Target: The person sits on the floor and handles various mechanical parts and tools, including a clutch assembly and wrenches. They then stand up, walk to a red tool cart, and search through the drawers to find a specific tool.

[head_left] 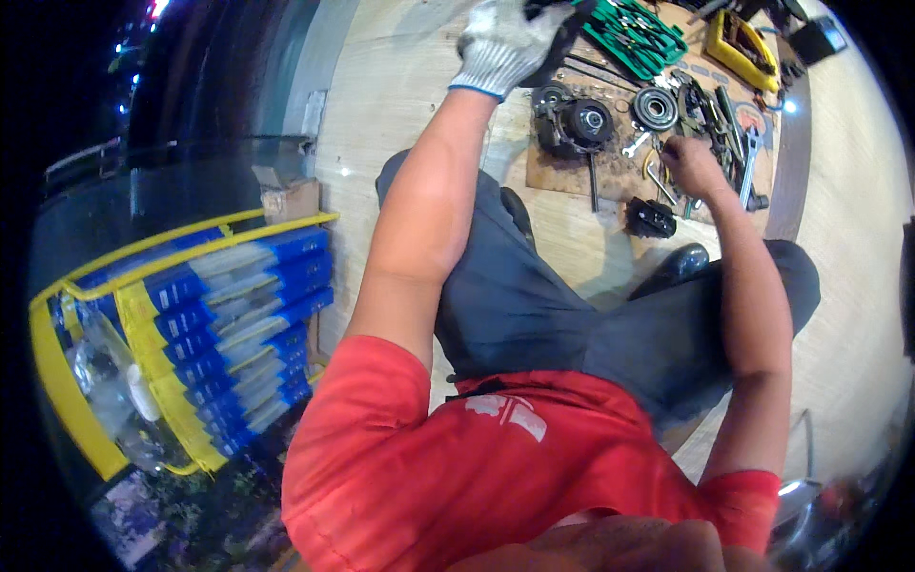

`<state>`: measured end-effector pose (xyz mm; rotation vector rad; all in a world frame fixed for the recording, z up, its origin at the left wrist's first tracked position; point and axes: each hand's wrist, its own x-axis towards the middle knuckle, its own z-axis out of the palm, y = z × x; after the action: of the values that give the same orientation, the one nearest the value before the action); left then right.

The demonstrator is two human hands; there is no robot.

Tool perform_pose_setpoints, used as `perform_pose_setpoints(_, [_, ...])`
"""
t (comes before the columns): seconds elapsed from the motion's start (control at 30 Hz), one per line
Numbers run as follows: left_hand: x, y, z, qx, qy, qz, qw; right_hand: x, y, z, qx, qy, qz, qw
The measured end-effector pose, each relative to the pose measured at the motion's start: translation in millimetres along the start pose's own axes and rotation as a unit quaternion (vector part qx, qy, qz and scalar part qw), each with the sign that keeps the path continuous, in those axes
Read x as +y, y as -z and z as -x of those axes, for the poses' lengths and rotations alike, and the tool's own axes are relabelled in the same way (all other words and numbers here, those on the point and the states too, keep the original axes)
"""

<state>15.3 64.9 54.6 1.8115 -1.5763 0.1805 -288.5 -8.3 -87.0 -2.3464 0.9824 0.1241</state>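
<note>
one gloved left hand [508, 46] beside open floor [400, 86], curled right hand [695, 169] by tools [637, 144] near board's [562, 178] edge, both grips unclear

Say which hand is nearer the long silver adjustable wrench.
Right. The bare right hand is just left of the wrench; the gloved left hand is much farther off, toward the upper left.

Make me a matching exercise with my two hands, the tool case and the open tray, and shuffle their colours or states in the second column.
Column one:
1. Left hand
2. Right hand
3. Tool case
4. Open tray

Column two:
A. Yellow
B. Bare
C. Green
D. Gloved

Right pairs: 1-D, 2-B, 3-C, 4-A.
</note>
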Motion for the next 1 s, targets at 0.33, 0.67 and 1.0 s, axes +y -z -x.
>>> perform_pose_setpoints(0.33, [-20.6,-3.7,-4.9,0.076,0.012,-0.041,0.996,-33.8,-68.6,-68.7,-0.009,0.021,0.06,0.998])
perform_pose_setpoints(0.67, [-59.9,17.1,2.0,0.142,-0.134,-0.211,0.958,-45.3,-83.6,-103.7,-0.006,0.001,0.13,0.992])
perform_pose_setpoints(1.0, [-65.2,25.2,-3.3,0.128,-0.078,-0.211,0.966,-35.8,-94.6,-121.6,0.014,0.03,0.104,0.994])
